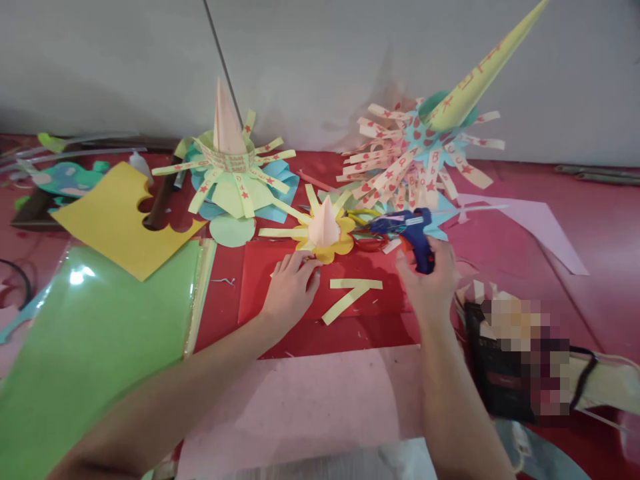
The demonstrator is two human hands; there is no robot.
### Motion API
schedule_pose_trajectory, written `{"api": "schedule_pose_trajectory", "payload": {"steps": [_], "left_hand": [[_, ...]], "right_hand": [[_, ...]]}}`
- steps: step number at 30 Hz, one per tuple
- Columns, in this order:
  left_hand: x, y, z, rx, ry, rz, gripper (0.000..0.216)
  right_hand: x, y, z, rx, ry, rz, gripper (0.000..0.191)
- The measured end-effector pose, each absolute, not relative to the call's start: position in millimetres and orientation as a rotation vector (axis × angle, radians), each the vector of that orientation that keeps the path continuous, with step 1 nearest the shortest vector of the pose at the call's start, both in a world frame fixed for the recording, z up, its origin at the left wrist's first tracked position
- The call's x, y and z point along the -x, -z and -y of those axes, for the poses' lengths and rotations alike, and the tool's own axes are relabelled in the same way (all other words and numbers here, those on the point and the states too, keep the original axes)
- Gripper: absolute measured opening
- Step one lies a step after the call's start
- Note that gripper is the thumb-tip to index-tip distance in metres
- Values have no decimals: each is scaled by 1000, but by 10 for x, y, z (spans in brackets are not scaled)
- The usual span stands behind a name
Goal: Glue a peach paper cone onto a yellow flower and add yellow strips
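Note:
My right hand (431, 283) grips a blue glue gun (407, 230) by its handle, nozzle pointing left toward a small paper craft. That craft is a pink cone on a yellow flower (325, 233) with pale yellow strips radiating from it. My left hand (291, 287) rests beside the flower, fingertips pressing its lower left edge. Both hands lie over a red paper sheet (270, 283). Two loose pale yellow strips (353, 293) lie on the red sheet between my hands.
Two finished cone decorations stand behind: a green and blue one (233, 173) and a larger one with heart-marked strips (425, 153). A yellow cut sheet (117, 220), green sheet (95, 327), pink paper (310, 400), scissors (367, 230) and a black object (495, 373) lie around.

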State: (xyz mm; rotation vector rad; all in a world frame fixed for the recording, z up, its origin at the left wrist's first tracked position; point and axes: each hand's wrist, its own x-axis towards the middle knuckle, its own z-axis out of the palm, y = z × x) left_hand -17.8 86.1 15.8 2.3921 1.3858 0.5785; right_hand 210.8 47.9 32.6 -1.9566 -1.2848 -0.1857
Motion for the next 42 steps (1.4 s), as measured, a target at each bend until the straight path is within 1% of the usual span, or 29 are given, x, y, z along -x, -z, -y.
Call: {"api": "schedule_pose_trajectory", "payload": {"steps": [7,12,22,31,42], "left_hand": [[176,-159,-849,-2479,-574,-1403,25],[176,-153,-843,-2586,-525,-1396,25],[185,-166,-831,-2591,-494,-1376,26],[184,-151,-835,-2600,-484,-1392,26],[183,-155,-818,-2619,-502,-1394,26]], "right_hand": [[-1945,-334,-477,1946,158,1486,33],[-1906,-255,-488,1873,132,1618,33],[-1920,-268,-480,1831,83,1625,29],[-1929,-260,-481,1786,152,1633,28],[-1975,-274,-485,1720,367,1782,31]]}}
